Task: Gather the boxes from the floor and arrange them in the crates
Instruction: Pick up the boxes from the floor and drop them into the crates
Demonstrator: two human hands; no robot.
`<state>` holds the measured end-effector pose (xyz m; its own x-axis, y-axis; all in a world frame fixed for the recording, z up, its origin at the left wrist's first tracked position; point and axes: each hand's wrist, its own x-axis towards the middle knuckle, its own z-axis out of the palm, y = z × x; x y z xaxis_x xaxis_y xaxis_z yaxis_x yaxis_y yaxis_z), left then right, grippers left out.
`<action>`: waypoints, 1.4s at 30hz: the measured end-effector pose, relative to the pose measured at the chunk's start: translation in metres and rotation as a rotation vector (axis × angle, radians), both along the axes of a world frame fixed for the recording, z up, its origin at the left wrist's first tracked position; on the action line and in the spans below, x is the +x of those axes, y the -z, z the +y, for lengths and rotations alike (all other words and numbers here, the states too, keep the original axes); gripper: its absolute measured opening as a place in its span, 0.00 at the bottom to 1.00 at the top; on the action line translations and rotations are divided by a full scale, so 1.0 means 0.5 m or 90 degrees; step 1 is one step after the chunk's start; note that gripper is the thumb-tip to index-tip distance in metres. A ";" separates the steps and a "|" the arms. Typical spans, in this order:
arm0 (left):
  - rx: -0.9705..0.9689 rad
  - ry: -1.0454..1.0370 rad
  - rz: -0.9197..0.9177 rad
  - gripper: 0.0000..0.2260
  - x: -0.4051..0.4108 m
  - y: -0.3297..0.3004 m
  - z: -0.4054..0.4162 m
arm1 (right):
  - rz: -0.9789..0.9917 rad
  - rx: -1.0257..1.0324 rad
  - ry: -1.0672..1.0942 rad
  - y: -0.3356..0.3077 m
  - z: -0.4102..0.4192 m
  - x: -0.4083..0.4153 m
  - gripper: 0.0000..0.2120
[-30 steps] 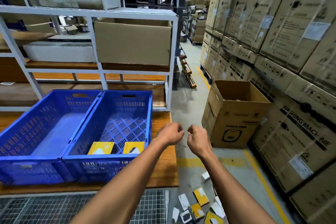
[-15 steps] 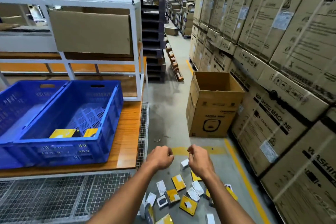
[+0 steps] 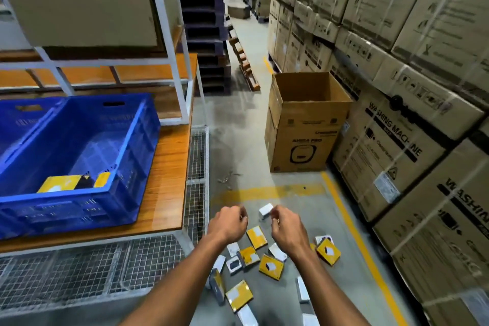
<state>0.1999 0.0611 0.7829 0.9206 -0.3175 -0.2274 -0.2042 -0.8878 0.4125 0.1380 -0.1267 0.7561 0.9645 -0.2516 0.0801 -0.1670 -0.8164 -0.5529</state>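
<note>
At left of frame, blue crate (image 3: 79,156) with two yellow boxes inside; lower centre, left hand (image 3: 227,223) and right hand (image 3: 287,227), loosely curled, empty, above scattered boxes (image 3: 271,266) on floor. Likely between trips; next, reaching down to gather.

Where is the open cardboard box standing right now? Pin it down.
In the head view the open cardboard box stands on the floor to the right of the aisle, against the stacked washing machine cartons, beyond the scattered small boxes.
</note>
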 end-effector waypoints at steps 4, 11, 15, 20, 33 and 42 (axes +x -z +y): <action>-0.014 -0.001 0.007 0.08 0.026 0.104 -0.010 | 0.015 0.000 0.012 0.088 -0.007 0.012 0.08; -0.008 0.012 0.046 0.09 0.034 0.379 -0.033 | 0.058 0.002 0.026 0.356 -0.041 0.015 0.09; 0.008 0.021 0.062 0.09 0.036 0.552 -0.044 | 0.078 0.020 0.035 0.536 -0.059 0.009 0.09; 0.042 0.041 0.068 0.10 0.037 0.794 -0.056 | 0.113 0.014 0.041 0.780 -0.078 -0.002 0.09; 0.152 0.119 0.043 0.23 0.164 1.437 -0.110 | 0.330 -0.095 -0.023 1.425 -0.144 0.107 0.29; 0.206 0.154 0.023 0.47 0.278 1.747 -0.153 | 0.310 -0.309 -0.046 1.741 -0.210 0.186 0.35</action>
